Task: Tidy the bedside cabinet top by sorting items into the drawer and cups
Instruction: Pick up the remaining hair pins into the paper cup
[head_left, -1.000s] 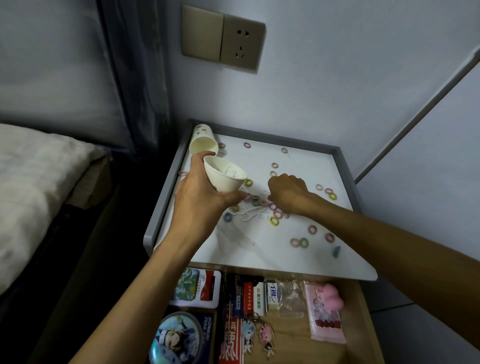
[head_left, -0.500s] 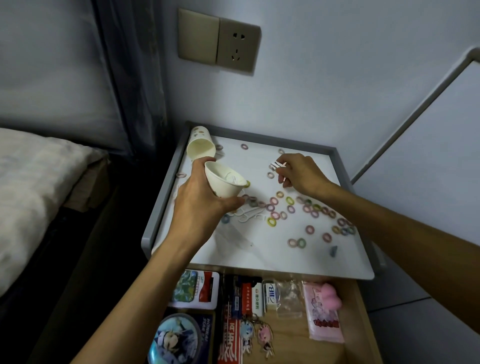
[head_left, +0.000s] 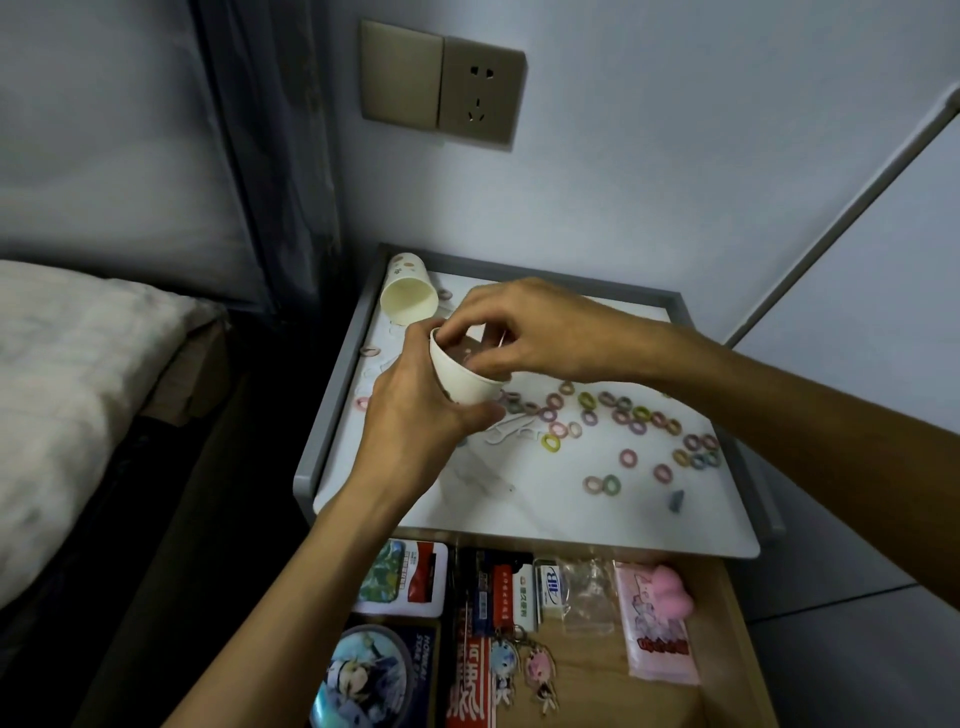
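Curled round a white paper cup (head_left: 464, 375), the left hand (head_left: 415, 415) holds it tilted just above the cabinet top (head_left: 545, 512). The right hand (head_left: 524, 332) hangs over that cup's mouth with its fingers (head_left: 457, 335) bunched together, the tips dipping past the rim. Whether anything is pinched between them cannot be told.

Behind the held cup, a second cup (head_left: 408, 302) lies on its side against the grey raised edge, its mouth facing the camera. To the right of the held cup, many small coloured rings (head_left: 623, 415) lie scattered over the white surface. One more ring (head_left: 363, 402) lies to its left. Just in front of the held cup, pale clips (head_left: 498, 434) rest flat, half hidden by the left hand.

Below and nearer than the held cup, the drawer (head_left: 737, 639) stands open. It holds two keychains (head_left: 522, 662), a pink packet (head_left: 657, 642), a round tin (head_left: 358, 680) and some small boxes (head_left: 511, 595).
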